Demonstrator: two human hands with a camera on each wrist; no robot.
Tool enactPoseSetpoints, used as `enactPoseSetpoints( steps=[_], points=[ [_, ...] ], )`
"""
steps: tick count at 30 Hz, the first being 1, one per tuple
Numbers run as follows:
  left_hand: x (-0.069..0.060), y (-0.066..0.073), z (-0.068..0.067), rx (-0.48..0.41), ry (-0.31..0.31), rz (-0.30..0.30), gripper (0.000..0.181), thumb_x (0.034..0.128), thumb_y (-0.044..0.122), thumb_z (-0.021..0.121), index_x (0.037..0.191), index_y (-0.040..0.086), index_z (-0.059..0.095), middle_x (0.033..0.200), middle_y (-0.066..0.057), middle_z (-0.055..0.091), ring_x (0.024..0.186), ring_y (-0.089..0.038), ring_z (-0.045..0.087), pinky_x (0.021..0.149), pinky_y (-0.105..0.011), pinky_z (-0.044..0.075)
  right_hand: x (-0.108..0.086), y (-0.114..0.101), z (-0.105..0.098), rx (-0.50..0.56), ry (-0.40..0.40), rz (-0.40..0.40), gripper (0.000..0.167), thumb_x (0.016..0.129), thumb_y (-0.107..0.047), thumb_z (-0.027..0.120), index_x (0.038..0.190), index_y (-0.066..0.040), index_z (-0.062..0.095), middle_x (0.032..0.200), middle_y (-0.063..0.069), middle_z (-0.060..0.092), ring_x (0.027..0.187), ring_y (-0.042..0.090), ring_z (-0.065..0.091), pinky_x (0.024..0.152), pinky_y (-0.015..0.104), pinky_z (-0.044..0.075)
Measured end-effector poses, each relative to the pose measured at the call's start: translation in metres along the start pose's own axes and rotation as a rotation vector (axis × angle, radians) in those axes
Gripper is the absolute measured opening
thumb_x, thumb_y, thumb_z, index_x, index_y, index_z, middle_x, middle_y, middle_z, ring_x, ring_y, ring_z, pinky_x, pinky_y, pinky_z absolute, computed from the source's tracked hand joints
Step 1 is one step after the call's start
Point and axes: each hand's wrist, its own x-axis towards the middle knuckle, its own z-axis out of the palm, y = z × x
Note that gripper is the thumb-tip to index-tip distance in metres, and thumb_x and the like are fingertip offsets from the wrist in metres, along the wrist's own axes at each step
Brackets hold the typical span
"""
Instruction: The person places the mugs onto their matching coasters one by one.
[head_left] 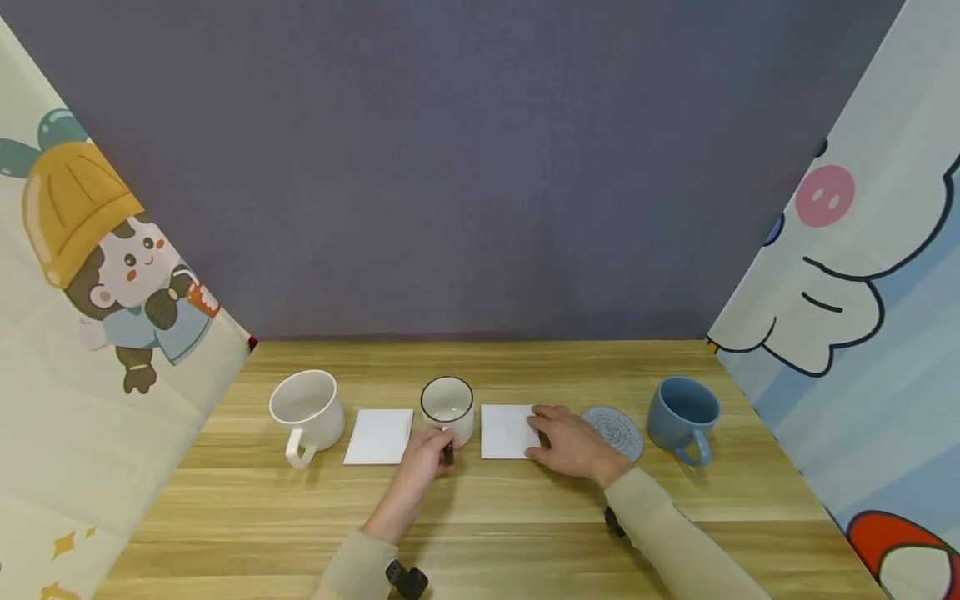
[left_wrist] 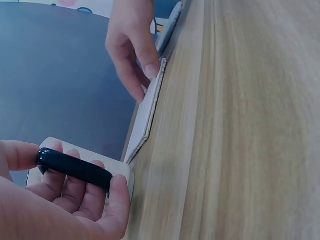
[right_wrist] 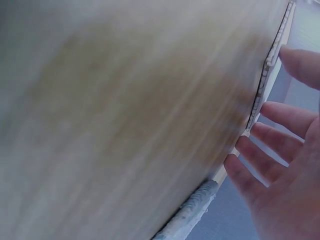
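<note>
A white mug with a dark rim [head_left: 462, 423] stands upright at the middle of the table. My left hand [head_left: 425, 454] grips its black handle [left_wrist: 75, 166], fingers curled round it in the left wrist view. To the mug's right lies a thin white square coaster [head_left: 504, 432], its cork-like edge showing in the left wrist view. At that coaster's right side is my right hand [head_left: 573, 442]; its thumb and fingertips touch the coaster, and the fingers look spread and fairly straight in the right wrist view. A second white square coaster [head_left: 379, 436] lies left of the mug.
A plain white mug [head_left: 321, 423] stands at the left, handle toward me. Beyond my right hand lie a round blue-grey woven coaster [head_left: 618, 432] and a blue mug [head_left: 670, 423]. A grey panel [head_left: 480, 183] rises behind the wooden table [head_left: 525, 537].
</note>
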Motion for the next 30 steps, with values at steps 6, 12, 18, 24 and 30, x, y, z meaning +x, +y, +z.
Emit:
enactPoseSetpoints(
  steps=[6, 12, 18, 24, 30],
  points=[
    [0.0028, -0.0028, 0.0023, 0.003, 0.018, 0.021, 0.029, 0.1047, 0.02, 0.051, 0.091, -0.004, 0.063, 0.087, -0.007, 0.064, 0.08, -0.019, 0.061, 0.078, -0.038, 0.052, 0.0004, 0.0012, 0.0015, -0.002, -0.001, 0.007, 0.058, 0.097, -0.041, 0.068, 0.141, -0.004, 0.059, 0.153, 0.017, 0.046, 0.14, 0.041, 0.041, 0.111, 0.057, 0.036],
    [0.0006, -0.0036, 0.0038, 0.013, 0.037, 0.06, 0.031, 0.1051, 0.018, 0.052, 0.093, -0.008, 0.063, 0.084, -0.007, 0.065, 0.079, -0.021, 0.063, 0.079, -0.039, 0.053, 0.0005, 0.0011, 0.0024, -0.004, 0.001, 0.008, 0.059, 0.097, -0.042, 0.068, 0.141, -0.005, 0.059, 0.153, 0.017, 0.047, 0.14, 0.041, 0.042, 0.111, 0.057, 0.036],
    [-0.0015, -0.0043, 0.0049, 0.042, 0.071, 0.084, 0.034, 0.1065, 0.018, 0.05, 0.093, -0.01, 0.065, 0.079, -0.003, 0.064, 0.078, -0.02, 0.061, 0.076, -0.038, 0.05, 0.0, -0.0006, 0.0021, -0.002, 0.003, 0.009, 0.058, 0.097, -0.041, 0.068, 0.141, -0.005, 0.058, 0.153, 0.017, 0.046, 0.14, 0.041, 0.042, 0.111, 0.057, 0.037],
    [-0.0017, -0.0071, 0.0057, 0.04, 0.107, 0.075, 0.033, 0.1058, 0.015, 0.051, 0.095, -0.012, 0.066, 0.078, -0.003, 0.064, 0.078, -0.021, 0.061, 0.076, -0.036, 0.051, -0.0001, -0.0014, 0.0028, -0.001, 0.004, 0.012, 0.058, 0.097, -0.04, 0.068, 0.141, -0.004, 0.058, 0.153, 0.018, 0.047, 0.14, 0.041, 0.042, 0.111, 0.056, 0.036],
    [-0.0036, -0.0042, 0.0063, 0.012, 0.111, 0.085, 0.033, 0.106, 0.015, 0.051, 0.096, -0.013, 0.065, 0.081, -0.005, 0.064, 0.078, -0.02, 0.061, 0.077, -0.038, 0.053, -0.0002, -0.0005, 0.0036, -0.005, 0.003, 0.013, 0.058, 0.097, -0.041, 0.067, 0.142, -0.005, 0.058, 0.153, 0.017, 0.047, 0.14, 0.042, 0.042, 0.11, 0.057, 0.037]
  ],
)
